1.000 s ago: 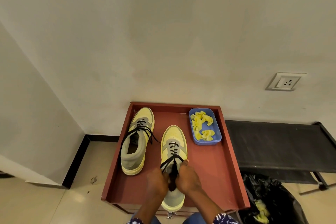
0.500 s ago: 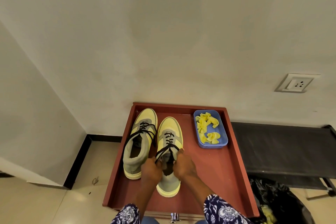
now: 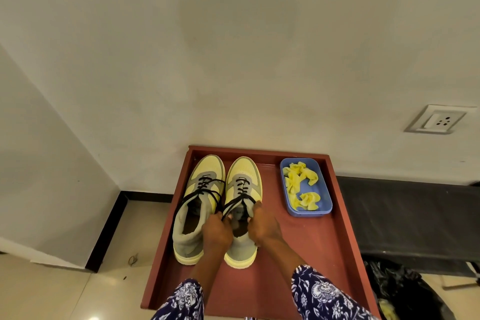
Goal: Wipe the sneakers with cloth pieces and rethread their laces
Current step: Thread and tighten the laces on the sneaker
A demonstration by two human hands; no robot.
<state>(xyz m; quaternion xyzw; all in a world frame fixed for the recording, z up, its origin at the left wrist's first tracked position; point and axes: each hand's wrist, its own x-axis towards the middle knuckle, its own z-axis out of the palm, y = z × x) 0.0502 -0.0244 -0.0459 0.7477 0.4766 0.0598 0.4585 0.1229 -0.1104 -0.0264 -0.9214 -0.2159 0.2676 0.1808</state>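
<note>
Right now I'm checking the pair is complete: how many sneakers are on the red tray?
2. The left sneaker stands by the red tray's left wall; the right sneaker sits beside it, held at its collar by both hands. None seems hidden.

Two yellow-and-grey sneakers with black laces stand side by side, toes toward the far edge of the red-brown wooden tray, in its far-left part. The left sneaker touches the right sneaker. Crumpled yellow cloth pieces lie near the far-right corner.
</note>
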